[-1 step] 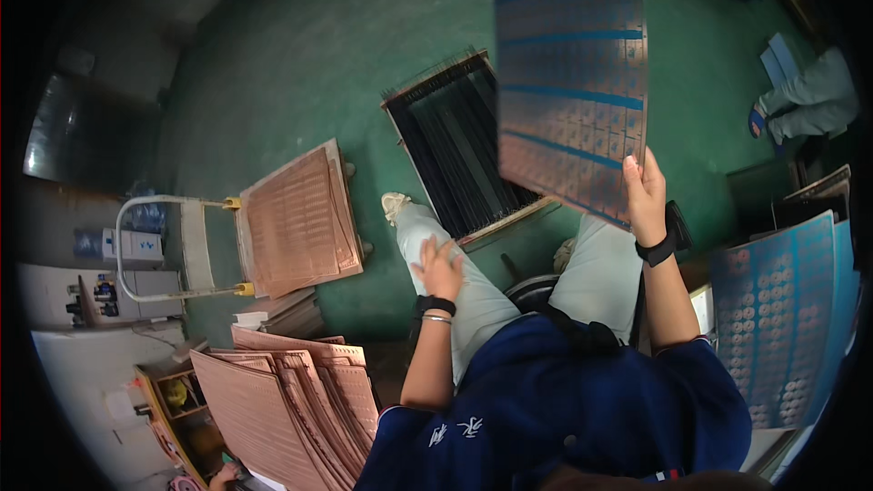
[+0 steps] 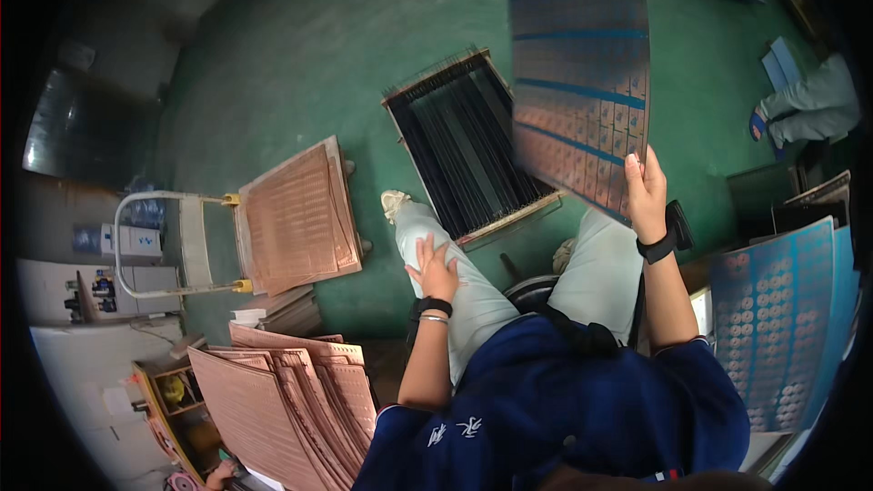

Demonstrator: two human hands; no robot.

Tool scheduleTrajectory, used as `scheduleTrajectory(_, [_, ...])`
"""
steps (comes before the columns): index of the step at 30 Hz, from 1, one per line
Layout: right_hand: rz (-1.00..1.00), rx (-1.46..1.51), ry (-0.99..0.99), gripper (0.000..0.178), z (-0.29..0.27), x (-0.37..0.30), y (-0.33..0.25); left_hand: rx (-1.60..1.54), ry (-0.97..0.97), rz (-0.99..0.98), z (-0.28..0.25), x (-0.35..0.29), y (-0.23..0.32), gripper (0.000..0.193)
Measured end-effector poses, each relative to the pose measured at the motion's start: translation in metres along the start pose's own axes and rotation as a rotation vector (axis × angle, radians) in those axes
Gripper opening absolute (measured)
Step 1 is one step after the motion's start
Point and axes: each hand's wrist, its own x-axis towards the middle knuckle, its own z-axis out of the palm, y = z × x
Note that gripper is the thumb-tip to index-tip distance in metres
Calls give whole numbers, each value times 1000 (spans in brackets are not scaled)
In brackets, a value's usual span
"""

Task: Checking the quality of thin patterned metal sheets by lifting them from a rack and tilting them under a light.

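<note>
My right hand (image 2: 647, 198) pinches the lower right corner of a large copper circuit board panel (image 2: 582, 64). The panel, crossed by blue stripes, is held up and tilted, and its top runs out of view. My left hand (image 2: 432, 271) lies on my left knee with its fingers apart, holding nothing. In front of my feet a slotted rack (image 2: 473, 141) with a light frame and rows of dark upright dividers sits on the green floor. The panel hangs beside the rack's right edge.
To the left, a trolley (image 2: 136, 294) with a white handle carries flat copper panels (image 2: 291, 218). Several copper panels (image 2: 264, 409) lean upright at my lower left. Blue-and-copper panels (image 2: 773, 327) stand at my right. Another person's legs (image 2: 814, 100) show at far right.
The panel has shifted slightly right and turned, baring more of the rack. My left hand has slid a little along my knee.
</note>
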Motion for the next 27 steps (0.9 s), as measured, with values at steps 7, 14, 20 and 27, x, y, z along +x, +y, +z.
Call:
scheduleTrajectory(7, [-156,-226,75,35,25,35,73,46,121,-37,3,19,-9,29])
scheduleTrajectory(14, [-41,-375,-54,31,58,47,138,48,152,-144,1,46,-20,19])
scheduleTrajectory(20, [19,-485,-145,32,62,45,152,60,211,-140,-1,48,-18,14])
scheduleTrajectory(27, [-13,-509,-132,31,67,68,156,72,251,-95,3,52,-19,12])
